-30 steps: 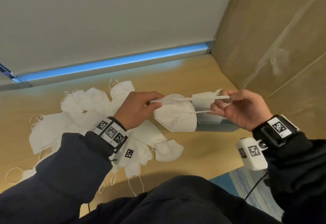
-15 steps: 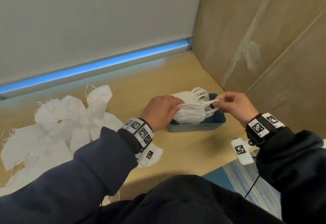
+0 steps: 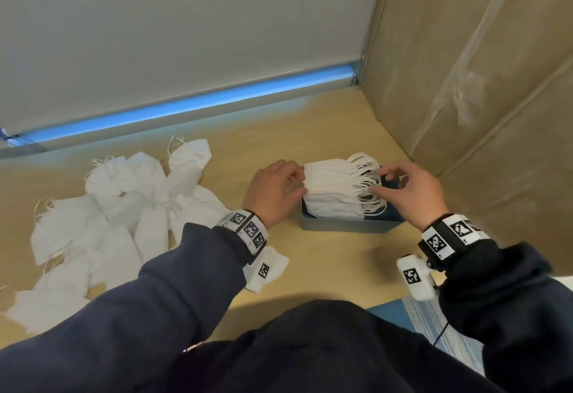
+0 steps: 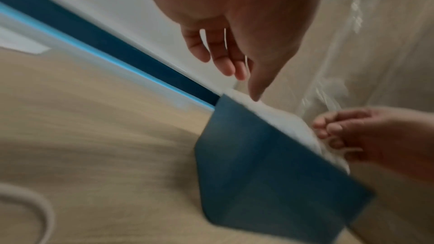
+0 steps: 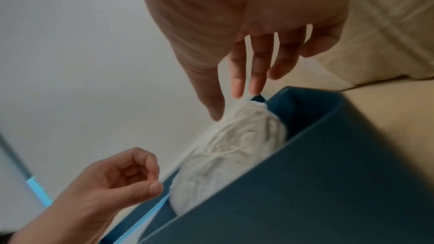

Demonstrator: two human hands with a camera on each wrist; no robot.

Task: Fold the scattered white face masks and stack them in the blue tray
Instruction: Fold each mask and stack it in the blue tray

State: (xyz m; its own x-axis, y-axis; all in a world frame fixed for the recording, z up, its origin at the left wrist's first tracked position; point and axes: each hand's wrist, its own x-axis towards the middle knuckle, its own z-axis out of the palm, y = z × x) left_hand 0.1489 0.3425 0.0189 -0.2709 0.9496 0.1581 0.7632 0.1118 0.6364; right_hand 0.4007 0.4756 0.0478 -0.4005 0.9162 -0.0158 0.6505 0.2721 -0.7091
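Observation:
The blue tray sits on the wooden table right of centre, holding a stack of folded white masks with ear loops fanning to the right. My left hand is at the stack's left end. In the left wrist view its thumb tip rests on the masks above the tray wall, fingers loose. My right hand is at the right end. In the right wrist view its straight fingers and thumb touch the loops on the stack. Scattered unfolded masks lie in a pile on the left.
A cardboard wall rises close behind and to the right of the tray. A grey panel with a blue strip closes the back. One loose mask lies under my left wrist. A striped blue cloth lies at the lower right.
A second ago both hands held one mask stretched by its ends above the table. They carried it right and down, and it now lies on the stack in the tray.

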